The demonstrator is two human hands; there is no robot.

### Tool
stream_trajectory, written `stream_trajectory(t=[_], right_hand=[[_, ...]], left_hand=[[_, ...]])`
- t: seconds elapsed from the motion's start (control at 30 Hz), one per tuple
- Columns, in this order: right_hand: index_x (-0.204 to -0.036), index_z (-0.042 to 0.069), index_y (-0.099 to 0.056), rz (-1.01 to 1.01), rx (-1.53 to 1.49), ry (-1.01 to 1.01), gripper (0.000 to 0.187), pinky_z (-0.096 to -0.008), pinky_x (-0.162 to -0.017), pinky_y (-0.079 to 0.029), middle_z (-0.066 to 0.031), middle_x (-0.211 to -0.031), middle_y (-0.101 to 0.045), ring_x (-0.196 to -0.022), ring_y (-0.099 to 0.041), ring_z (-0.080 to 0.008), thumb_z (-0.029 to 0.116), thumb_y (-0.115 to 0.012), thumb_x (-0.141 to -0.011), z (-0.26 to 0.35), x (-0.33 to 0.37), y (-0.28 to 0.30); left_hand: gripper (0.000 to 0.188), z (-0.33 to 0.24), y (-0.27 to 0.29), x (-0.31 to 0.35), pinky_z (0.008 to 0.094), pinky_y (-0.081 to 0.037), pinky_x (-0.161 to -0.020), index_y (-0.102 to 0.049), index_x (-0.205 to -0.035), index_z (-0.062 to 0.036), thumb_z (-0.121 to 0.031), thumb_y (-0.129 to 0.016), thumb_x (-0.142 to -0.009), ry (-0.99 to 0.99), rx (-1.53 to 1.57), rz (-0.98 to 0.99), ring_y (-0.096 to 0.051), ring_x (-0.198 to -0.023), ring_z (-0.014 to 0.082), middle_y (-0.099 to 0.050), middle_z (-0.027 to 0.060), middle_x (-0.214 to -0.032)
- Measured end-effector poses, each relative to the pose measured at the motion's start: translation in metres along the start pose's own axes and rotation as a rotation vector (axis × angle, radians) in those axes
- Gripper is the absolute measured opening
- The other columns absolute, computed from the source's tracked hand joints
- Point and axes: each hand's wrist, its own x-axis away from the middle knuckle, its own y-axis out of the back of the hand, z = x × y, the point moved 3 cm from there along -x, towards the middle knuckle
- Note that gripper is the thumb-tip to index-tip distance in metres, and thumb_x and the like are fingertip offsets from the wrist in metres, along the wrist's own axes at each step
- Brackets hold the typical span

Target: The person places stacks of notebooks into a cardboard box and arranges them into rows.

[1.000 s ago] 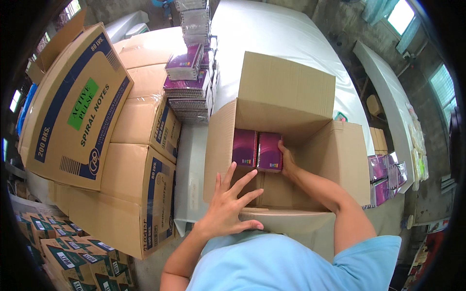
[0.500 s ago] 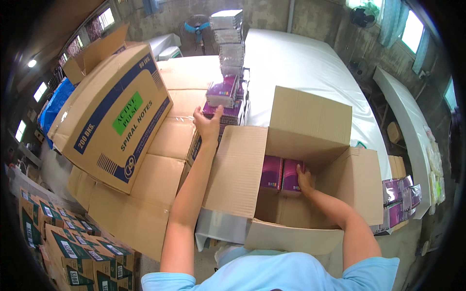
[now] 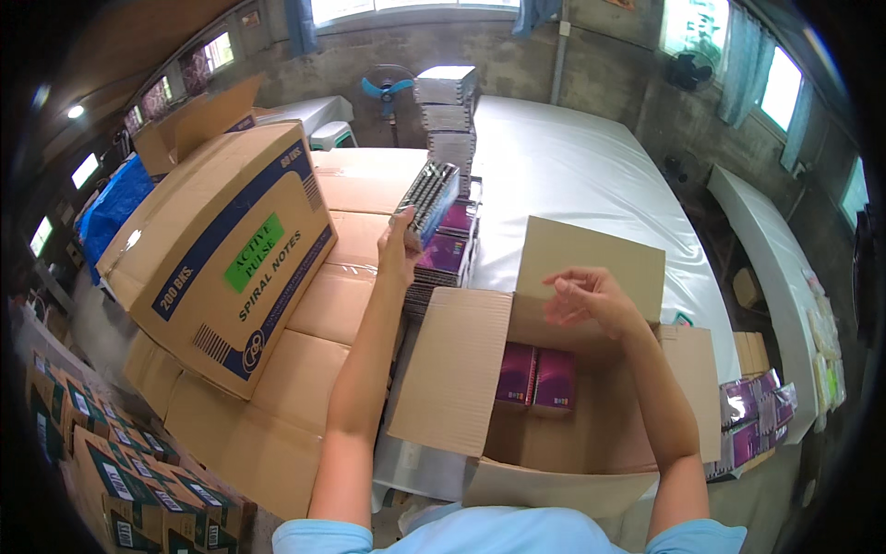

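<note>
My left hand (image 3: 399,251) grips a bundle of spiral notebooks (image 3: 430,198), tilted so that the rows of wire binding show. It is raised just above the stack of purple spiral notebooks (image 3: 440,253) on the table. Over the open cardboard box (image 3: 449,369) in front of me hovers my right hand (image 3: 591,300), with nothing in it and its fingers loosely bent and apart. Two purple notebook bundles (image 3: 553,380) lie side by side in the box, against its left side. The rest of the visible box bottom is bare cardboard.
A large printed carton (image 3: 245,258) stands tilted at the left on flat cardboard (image 3: 355,235). Behind the notebooks rises a tall stack of wrapped notebooks (image 3: 449,120). A white-covered table (image 3: 572,157) stretches away. Further notebooks (image 3: 752,415) sit at the right, and brown cartons (image 3: 129,480) lower left.
My left hand has picked a notebook bundle up from the stack and tilted it. My right hand has let go of the bundle in the box and risen out. The view has tipped upward.
</note>
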Motion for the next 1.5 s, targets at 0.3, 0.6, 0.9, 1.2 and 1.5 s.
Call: stream_trajectory(t=[0.3, 0.6, 0.9, 1.2, 1.5], right_hand=[[-0.143, 0.003, -0.027, -0.062, -0.72, 0.311, 0.083, -0.0514, -0.086, -0.052, -0.0182, -0.133, -0.045, -0.117, -0.051, -0.0287, 0.046, -0.07, -0.086, 0.042, -0.05, -0.043], [-0.151, 0.01, -0.024, -0.417, 0.934, -0.032, 0.09, -0.0469, -0.089, -0.049, -0.0285, -0.102, -0.06, -0.097, -0.061, -0.0397, 0.038, -0.073, -0.081, -0.025, 0.069, 0.03], [-0.146, -0.001, -0.026, -0.337, 1.239, -0.402, 0.089, -0.0455, -0.103, -0.041, -0.0341, -0.14, -0.035, -0.132, -0.036, -0.0451, 0.035, -0.074, -0.08, -0.179, 0.071, 0.046], [-0.149, -0.004, -0.018, 0.318, 1.56, -0.544, 0.137, -0.0554, -0.113, -0.021, -0.0316, -0.155, -0.004, -0.144, -0.009, -0.0477, 0.056, -0.088, -0.048, -0.266, 0.064, -0.015], [-0.128, -0.01, -0.048, 0.366, 1.837, -0.257, 0.056, -0.0563, -0.102, -0.039, -0.0422, -0.138, -0.035, -0.134, -0.034, -0.0507, 0.024, -0.06, -0.085, -0.308, 0.079, -0.019]], left_hand=[[0.101, -0.066, -0.083, 0.135, 0.0384, -0.046, -0.097, -0.025, -0.144, -0.0002, -0.027, -0.086, -0.069, -0.86, -0.606, 0.324, -0.052, -0.114, 0.0291, -0.041, 0.0181, -0.131], [0.1, -0.013, -0.051, 0.223, 0.0534, -0.032, -0.11, -0.027, -0.149, -0.0123, -0.042, -0.081, -0.071, -0.326, -1.136, 1.042, -0.032, -0.135, 0.0435, -0.023, 0.0242, -0.15], [0.09, 0.033, -0.037, 0.254, 0.0603, -0.008, -0.115, -0.035, -0.147, -0.0184, -0.058, -0.07, -0.075, -0.413, -1.397, 1.093, -0.001, -0.146, 0.04, -0.02, 0.0136, -0.155], [0.093, 0.03, -0.037, 0.251, 0.0599, -0.01, -0.115, -0.037, -0.146, -0.0166, -0.058, -0.073, -0.071, -0.428, -1.421, 1.091, -0.002, -0.146, 0.0394, -0.02, 0.0123, -0.155], [0.092, 0.028, -0.035, 0.252, 0.0593, -0.012, -0.115, -0.037, -0.146, -0.018, -0.056, -0.074, -0.071, -0.389, -1.404, 1.084, -0.004, -0.146, 0.0385, -0.019, 0.0116, -0.156]])
